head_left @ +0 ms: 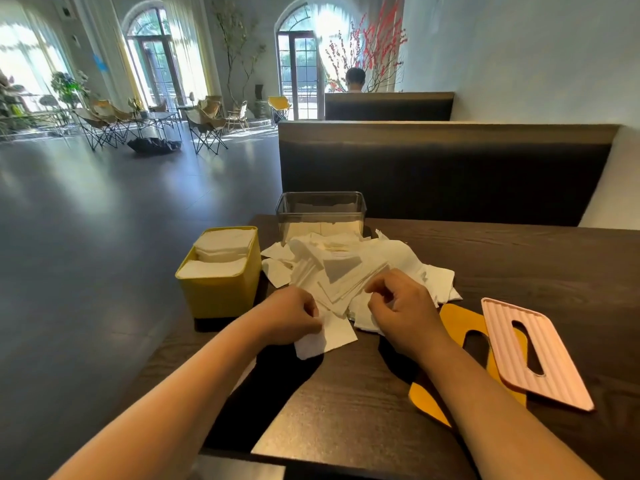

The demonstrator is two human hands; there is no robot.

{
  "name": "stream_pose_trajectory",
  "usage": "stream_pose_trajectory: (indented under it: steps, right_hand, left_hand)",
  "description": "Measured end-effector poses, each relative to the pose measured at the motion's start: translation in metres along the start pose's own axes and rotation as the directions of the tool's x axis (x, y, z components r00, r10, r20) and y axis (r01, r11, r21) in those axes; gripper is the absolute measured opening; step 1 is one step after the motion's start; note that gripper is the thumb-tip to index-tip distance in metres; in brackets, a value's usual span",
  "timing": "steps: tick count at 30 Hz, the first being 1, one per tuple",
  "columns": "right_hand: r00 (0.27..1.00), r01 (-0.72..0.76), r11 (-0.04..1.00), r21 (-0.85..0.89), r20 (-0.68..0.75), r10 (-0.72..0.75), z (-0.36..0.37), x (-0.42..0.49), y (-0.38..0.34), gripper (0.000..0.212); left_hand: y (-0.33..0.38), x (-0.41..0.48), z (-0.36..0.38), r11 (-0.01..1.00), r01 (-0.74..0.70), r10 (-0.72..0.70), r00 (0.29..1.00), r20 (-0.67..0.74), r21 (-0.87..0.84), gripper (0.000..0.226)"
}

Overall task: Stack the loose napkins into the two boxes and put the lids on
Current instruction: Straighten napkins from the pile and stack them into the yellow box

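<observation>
A heap of loose white napkins (349, 271) lies mid-table. My left hand (291, 315) pinches a napkin (334, 336) at the heap's near edge. My right hand (403, 313) sits beside it with curled fingers over the heap's near right side; whether it grips a napkin is hidden. A yellow box (221, 289), filled to the top with napkins, stands at the left. Behind the heap stands a clear box (320, 206), partly filled. A yellow lid (457, 323) lies at the right, under my right forearm, with a pink ribbed lid (554, 368) overlapping it.
The dark wooden table (346, 403) ends close to the yellow box on the left. A dark booth seat back (443, 168) rises behind the table. A person sits in the booth further back.
</observation>
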State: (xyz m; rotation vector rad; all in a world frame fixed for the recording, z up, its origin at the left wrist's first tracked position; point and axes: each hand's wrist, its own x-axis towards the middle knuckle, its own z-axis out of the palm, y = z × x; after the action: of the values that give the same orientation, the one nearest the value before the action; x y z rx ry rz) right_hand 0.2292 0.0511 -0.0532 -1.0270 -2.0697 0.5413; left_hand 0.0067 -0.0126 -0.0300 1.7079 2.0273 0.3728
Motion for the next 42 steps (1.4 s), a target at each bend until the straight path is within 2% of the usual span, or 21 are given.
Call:
stream_pose_trajectory:
  steps: [5, 9, 11, 16, 21, 25, 29, 31, 34, 37, 42]
  right_hand:
    - [0.997, -0.029, 0.995, 0.092, 0.078, 0.021, 0.000, -0.001, -0.007, 0.014]
    - [0.974, -0.188, 0.944, 0.272, 0.179, 0.142, -0.005, 0.001, -0.010, 0.032]
    - [0.963, -0.226, 0.915, 0.333, 0.217, 0.159, -0.008, 0.002, -0.009, 0.043]
    - [0.945, -0.280, 0.833, 0.477, 0.288, 0.153, -0.009, 0.003, -0.009, 0.052]
    - [0.962, -0.267, 0.777, 0.571, 0.203, 0.181, -0.010, 0.005, -0.011, 0.044]
    - [0.973, -0.230, 0.812, 0.536, 0.117, 0.198, -0.011, 0.005, -0.011, 0.035]
    - [0.993, -0.111, 0.926, 0.360, 0.009, 0.115, -0.010, 0.002, -0.010, 0.038]
    - [0.998, -0.051, 0.958, 0.282, -0.011, 0.057, -0.010, 0.002, -0.012, 0.040]
    - [0.991, 0.015, 0.992, 0.124, 0.131, -0.031, -0.016, 0.009, -0.027, 0.045]
    - [0.962, 0.096, 0.994, -0.043, 0.259, -0.081, -0.026, 0.016, -0.045, 0.056]
    - [0.929, 0.241, 0.932, -0.270, 0.341, -0.142, -0.035, 0.033, -0.071, 0.067]
  left_hand:
    - [0.018, -0.014, -0.019, 0.974, -0.140, 0.152, 0.986, 0.060, -0.177, 0.013]
    - [0.031, -0.023, -0.025, 0.912, -0.326, 0.307, 0.945, -0.114, -0.248, 0.010]
    - [0.037, -0.025, -0.025, 0.879, -0.382, 0.356, 0.924, -0.140, -0.287, 0.007]
    - [0.042, -0.023, -0.024, 0.804, -0.457, 0.401, 0.889, -0.222, -0.379, 0.010]
    - [0.037, -0.012, -0.020, 0.803, -0.458, 0.366, 0.884, -0.292, -0.380, 0.013]
    - [0.031, -0.004, -0.010, 0.817, -0.402, 0.303, 0.910, -0.284, -0.415, 0.013]
    - [0.024, 0.007, -0.006, 0.813, -0.332, 0.228, 0.937, -0.263, -0.478, 0.037]
    - [0.024, 0.010, -0.007, 0.811, -0.322, 0.240, 0.945, -0.224, -0.488, 0.047]
    - [0.028, 0.014, -0.010, 0.815, -0.304, 0.285, 0.952, -0.115, -0.493, 0.059]
    - [0.022, 0.016, -0.012, 0.753, -0.259, 0.308, 0.951, -0.024, -0.605, 0.065]
    - [0.012, 0.014, -0.016, 0.653, -0.230, 0.346, 0.938, 0.014, -0.722, 0.049]
